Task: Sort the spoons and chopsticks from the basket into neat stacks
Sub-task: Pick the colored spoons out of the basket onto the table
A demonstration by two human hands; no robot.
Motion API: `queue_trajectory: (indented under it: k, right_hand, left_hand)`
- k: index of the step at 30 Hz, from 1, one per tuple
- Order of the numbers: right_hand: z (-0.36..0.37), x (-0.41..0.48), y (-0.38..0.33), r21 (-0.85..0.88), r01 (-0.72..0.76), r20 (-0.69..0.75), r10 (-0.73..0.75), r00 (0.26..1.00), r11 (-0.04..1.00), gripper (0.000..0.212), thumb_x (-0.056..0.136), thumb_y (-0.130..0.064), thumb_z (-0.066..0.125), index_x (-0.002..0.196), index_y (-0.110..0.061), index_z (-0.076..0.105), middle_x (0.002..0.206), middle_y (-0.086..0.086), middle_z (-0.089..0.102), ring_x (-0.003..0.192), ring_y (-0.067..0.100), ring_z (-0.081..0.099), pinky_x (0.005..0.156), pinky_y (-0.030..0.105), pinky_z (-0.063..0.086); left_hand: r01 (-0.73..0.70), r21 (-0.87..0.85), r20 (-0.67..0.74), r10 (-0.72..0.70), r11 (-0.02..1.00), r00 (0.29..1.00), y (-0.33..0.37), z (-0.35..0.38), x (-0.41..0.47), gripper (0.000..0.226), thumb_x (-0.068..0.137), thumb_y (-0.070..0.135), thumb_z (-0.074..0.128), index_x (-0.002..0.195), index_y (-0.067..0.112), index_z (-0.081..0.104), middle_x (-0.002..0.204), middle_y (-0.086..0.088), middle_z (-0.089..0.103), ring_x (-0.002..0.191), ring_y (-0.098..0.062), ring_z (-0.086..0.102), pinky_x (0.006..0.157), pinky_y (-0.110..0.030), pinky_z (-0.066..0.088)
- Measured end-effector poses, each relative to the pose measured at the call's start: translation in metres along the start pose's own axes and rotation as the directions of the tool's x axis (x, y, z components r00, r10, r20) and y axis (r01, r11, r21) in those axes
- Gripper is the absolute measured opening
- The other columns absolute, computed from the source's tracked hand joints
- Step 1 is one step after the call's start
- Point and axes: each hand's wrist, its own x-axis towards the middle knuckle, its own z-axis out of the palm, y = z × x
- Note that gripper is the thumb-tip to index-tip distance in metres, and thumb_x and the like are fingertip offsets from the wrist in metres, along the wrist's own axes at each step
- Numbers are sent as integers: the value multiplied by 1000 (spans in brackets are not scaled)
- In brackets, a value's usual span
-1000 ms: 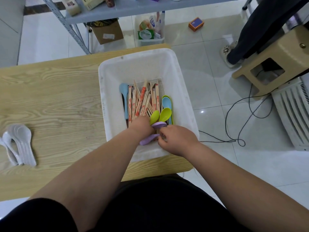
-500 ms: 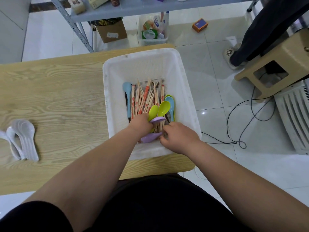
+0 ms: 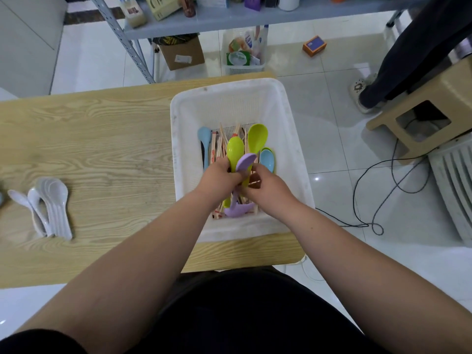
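A white basket (image 3: 286, 118) stands on the right end of the wooden table (image 3: 102, 139). Inside lie wooden chopsticks (image 3: 218, 146), a blue spoon (image 3: 204, 139) at the left and another blue spoon (image 3: 267, 159) at the right. My left hand (image 3: 218, 178) grips a bunch of spoons above the basket: two green spoons (image 3: 235, 149) and a purple spoon (image 3: 245, 160). My right hand (image 3: 265, 191) is against the same bunch, fingers curled at the handles. Another purple spoon (image 3: 238, 210) lies near the basket's front wall.
A stack of white spoons (image 3: 55, 203) lies on the table's left side. Beyond the table stands a metal shelf (image 3: 229, 14) with boxes beneath. To the right are a beige stool (image 3: 421, 103), a person's leg (image 3: 408, 52), cables (image 3: 378, 200) on the tiled floor.
Both hands have lifted the green and purple spoons up out of the pile; the green bowls now stand higher over the chopsticks. One purple spoon stays low near the front wall.
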Motion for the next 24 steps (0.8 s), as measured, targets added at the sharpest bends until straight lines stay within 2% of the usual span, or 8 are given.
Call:
queue_trajectory:
  k: [3, 7, 9, 11, 14, 17, 20, 24]
  right_hand:
    - [11, -1, -14, 67, 53, -52, -50, 997, 996, 36, 87, -23, 69, 121, -29, 60, 97, -5, 70, 89, 17, 68, 82, 38, 55]
    - [34, 2, -32, 50, 107, -17, -106, 994, 993, 35, 80, -23, 65, 108, -43, 61, 87, -8, 71, 82, 19, 70, 80, 49, 57]
    - [50, 5, -44, 51, 123, 28, -124, 992, 991, 29, 79, -30, 65, 102, -48, 62, 87, -9, 72, 82, 19, 71, 79, 49, 59]
    - [70, 6, -58, 58, 146, 75, -150, 986, 988, 24, 82, -34, 66, 104, -45, 64, 86, -9, 72, 78, 17, 72, 77, 49, 60]
    - [105, 7, -83, 55, 171, 145, -178, 973, 984, 27, 88, -26, 67, 113, -34, 66, 91, -6, 73, 76, 15, 73, 76, 47, 60]
    - [146, 11, -104, -17, 197, 218, -188, 958, 980, 17, 89, -27, 65, 106, -31, 66, 92, -6, 73, 82, 17, 71, 79, 46, 59]
    - [194, 16, -117, -78, 194, 251, -169, 953, 978, 5, 87, -22, 61, 89, -25, 65, 80, -5, 71, 79, 20, 70, 76, 50, 59]
    - [260, 23, -125, -144, 112, 295, -66, 953, 983, 11, 91, -24, 58, 84, -19, 65, 78, 1, 72, 76, 22, 71, 74, 51, 60]
  left_hand:
    - [33, -336, 11, -31, 941, 999, -1, -13, -11, 14, 89, 5, 71, 94, 18, 68, 88, -8, 73, 81, -24, 69, 78, -44, 58]
    - [50, -511, 57, -24, 858, 998, -11, -45, -28, 23, 88, -5, 67, 110, 0, 64, 105, -24, 71, 93, -31, 71, 74, -38, 58]
    - [50, -533, 43, -33, 844, 999, -20, -64, -38, 30, 86, -10, 61, 116, -7, 60, 109, -27, 69, 93, -31, 71, 76, -38, 59]
    - [38, -543, -26, -62, 839, 998, -34, -86, -48, 34, 81, -4, 65, 115, -5, 62, 109, -26, 69, 95, -35, 71, 84, -44, 60]
    - [-8, -528, -148, -83, 849, 986, -58, -120, -63, 20, 89, -3, 64, 109, -2, 65, 102, -24, 69, 92, -35, 69, 83, -44, 60]
    - [-40, -537, -215, -90, 842, 973, -87, -154, -77, 13, 92, -2, 62, 102, 3, 69, 98, -25, 71, 86, -32, 70, 78, -42, 60]
    - [-8, -482, -278, -144, 876, 950, -122, -188, -86, 4, 88, 7, 69, 91, 10, 72, 81, -11, 68, 79, -26, 69, 75, -44, 59]
    - [95, -415, -296, -233, 905, 926, -169, -228, -89, 4, 87, 12, 71, 90, 10, 70, 79, -8, 59, 76, -24, 68, 82, -49, 61]
